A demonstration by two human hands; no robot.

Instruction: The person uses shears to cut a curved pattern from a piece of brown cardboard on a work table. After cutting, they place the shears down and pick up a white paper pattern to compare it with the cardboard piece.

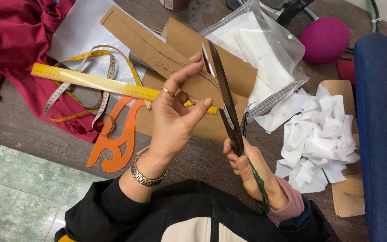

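Note:
My left hand (175, 116) pinches a long strip of brown pattern paper (157, 51) between thumb and fingers, holding it up over the table. My right hand (249, 168) grips the green-wrapped handles of large black scissors (225, 96). The scissor blades are parted and bite into the brown paper's edge just right of my left fingertips. A ring is on my left hand and a metal watch on that wrist.
A yellow ruler (95, 83), a measuring tape (75, 89) and an orange curve template (117, 139) lie at left on the wooden table (23, 130). Red cloth (10, 40) is far left. A clear plastic pouch (265, 49), white scraps (321, 136), a pink ball (324, 39) and a blue chair (381, 134) are at right.

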